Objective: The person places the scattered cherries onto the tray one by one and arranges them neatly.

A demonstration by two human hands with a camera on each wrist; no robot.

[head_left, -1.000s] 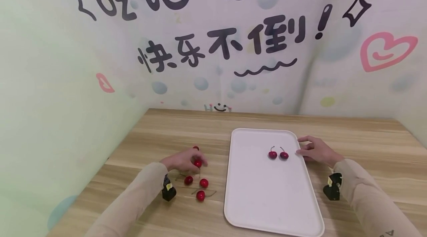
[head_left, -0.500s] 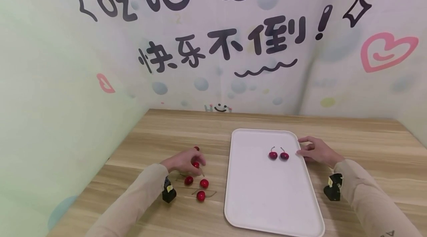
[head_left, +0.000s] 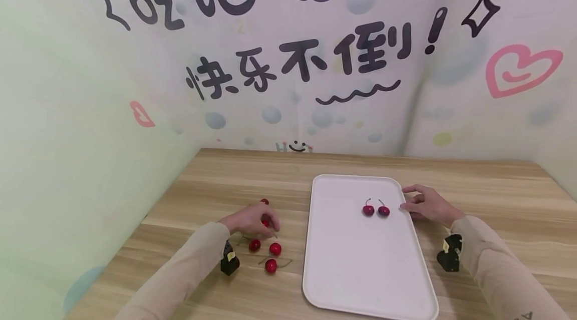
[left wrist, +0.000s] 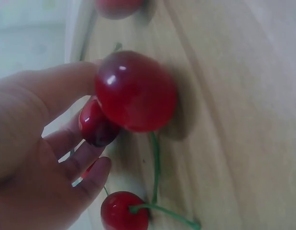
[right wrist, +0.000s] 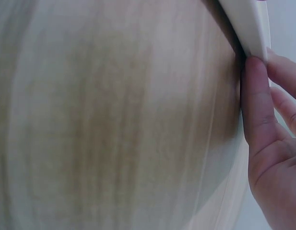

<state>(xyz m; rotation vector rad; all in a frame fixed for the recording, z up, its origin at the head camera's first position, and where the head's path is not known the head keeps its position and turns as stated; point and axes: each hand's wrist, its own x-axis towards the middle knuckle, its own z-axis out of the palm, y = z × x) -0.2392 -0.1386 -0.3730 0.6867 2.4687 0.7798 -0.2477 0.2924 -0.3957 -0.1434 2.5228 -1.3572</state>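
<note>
Cherry (head_left: 265, 223) sits pinched in the left hand (head_left: 249, 219); light pressure should avoid bruising. Tray (head_left: 360, 255), rim pinched by right hand (head_left: 429, 206), best held steady.

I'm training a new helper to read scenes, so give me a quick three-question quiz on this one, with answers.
1. How many cherries lie on the tray?
2. True or false: the left hand is over the tray.
3. Which hand touches the tray's edge?

Key
1. Two.
2. False; the left hand is among the other cherries, off the tray.
3. The right hand.
</note>
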